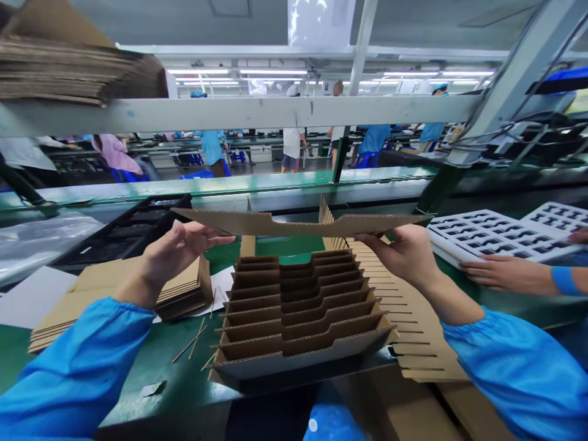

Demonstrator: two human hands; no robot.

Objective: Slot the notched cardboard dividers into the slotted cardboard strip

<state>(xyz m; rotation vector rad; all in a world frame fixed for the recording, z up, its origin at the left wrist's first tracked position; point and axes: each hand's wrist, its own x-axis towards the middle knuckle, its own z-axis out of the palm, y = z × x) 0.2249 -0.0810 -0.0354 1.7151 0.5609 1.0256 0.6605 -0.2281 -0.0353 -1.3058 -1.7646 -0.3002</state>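
A long cardboard strip point(303, 228) with a notched middle spans between my two hands, above a slotted cardboard divider assembly point(298, 312). My left hand point(172, 257) pinches the strip's left end from below, thumb and fingers near its edge. At the right end, my right hand point(404, 251) grips the strip between thumb and fingers. The assembly holds several parallel cross panels set into side pieces. Beside it on the right lie slotted cardboard strips point(413, 318), fanned along the table.
Cardboard stacks point(184, 288) and thin scraps point(190, 343) lie on the left of the green table point(133, 410). Behind them is a black tray point(133, 229). Another person's hand point(505, 274) touches white trays point(496, 236) at right. A metal beam point(257, 114) crosses ahead.
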